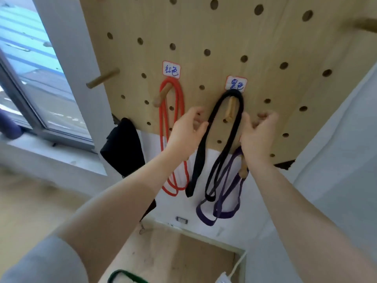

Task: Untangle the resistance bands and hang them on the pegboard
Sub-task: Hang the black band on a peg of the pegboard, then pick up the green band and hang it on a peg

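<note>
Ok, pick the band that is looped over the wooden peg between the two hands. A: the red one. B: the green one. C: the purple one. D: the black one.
D: the black band arches over the peg under the right-hand label, with the left hand and right hand at its two sides.

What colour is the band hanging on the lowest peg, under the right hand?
Purple, seen in the head view: the purple band hangs below the right hand.
</note>
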Demonstrator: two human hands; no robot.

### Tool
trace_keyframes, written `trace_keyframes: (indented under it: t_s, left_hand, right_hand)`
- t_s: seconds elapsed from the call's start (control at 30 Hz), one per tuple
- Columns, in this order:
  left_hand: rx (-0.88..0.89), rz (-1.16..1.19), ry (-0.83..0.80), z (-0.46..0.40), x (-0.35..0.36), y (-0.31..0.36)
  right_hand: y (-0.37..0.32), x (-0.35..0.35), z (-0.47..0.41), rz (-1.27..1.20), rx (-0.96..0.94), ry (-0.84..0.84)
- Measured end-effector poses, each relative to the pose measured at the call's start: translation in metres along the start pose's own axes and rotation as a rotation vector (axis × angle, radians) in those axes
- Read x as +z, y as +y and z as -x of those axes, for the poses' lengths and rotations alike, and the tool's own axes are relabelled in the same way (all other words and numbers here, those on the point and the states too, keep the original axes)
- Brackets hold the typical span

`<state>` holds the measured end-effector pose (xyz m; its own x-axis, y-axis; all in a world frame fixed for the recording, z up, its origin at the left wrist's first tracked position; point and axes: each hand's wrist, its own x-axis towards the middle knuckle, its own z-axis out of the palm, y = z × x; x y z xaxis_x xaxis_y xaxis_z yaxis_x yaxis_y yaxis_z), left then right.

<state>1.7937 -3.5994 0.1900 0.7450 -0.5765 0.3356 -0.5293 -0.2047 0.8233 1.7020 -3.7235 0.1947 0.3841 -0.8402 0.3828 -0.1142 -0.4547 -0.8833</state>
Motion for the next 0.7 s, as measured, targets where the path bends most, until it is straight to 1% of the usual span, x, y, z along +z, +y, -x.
trace_keyframes:
  t_s: [0.03,0.1,0.2,0.3,0.33,0.4,0.47,0.53,0.6,0.7]
  left_hand:
    - [-0.036,0.019,-0.014,0.020,-0.009,-0.018]
    - [-0.118,-0.002,-0.091,0.060,-0.029,-0.058]
    - [-0.237,-0.121,-0.257,0.111,-0.065,-0.131]
    - [-0.408,-0.210,-0.364,0.153,-0.108,-0.206]
    - [-0.486,-0.216,-0.387,0.166,-0.124,-0.232]
    - [-0.602,-0.188,-0.380,0.190,-0.156,-0.282]
    - [-0.670,-0.155,-0.351,0.212,-0.183,-0.321]
    - [-0.738,-0.177,-0.359,0.231,-0.202,-0.354]
    - [-0.799,-0.181,-0.364,0.249,-0.214,-0.387]
    - [-0.919,-0.143,-0.335,0.276,-0.212,-0.446]
  right_hand:
    - [0.009,0.004,0.021,-0.081,0.091,-0.035]
    - [0.026,0.020,0.065,-0.089,0.178,-0.226]
    - [0.029,0.069,0.131,-0.035,0.210,-0.581]
    - [0.022,0.124,0.192,0.053,0.186,-0.841]
    - [0.023,0.144,0.210,0.100,0.185,-0.897]
    - [0.026,0.184,0.243,0.201,0.199,-0.962]
    - [0.032,0.222,0.272,0.303,0.229,-0.999]
    - [0.043,0.256,0.297,0.393,0.282,-1.032]
    - [0.065,0.287,0.323,0.458,0.323,-1.085]
    - [0.114,0.333,0.364,0.536,0.363,-1.191]
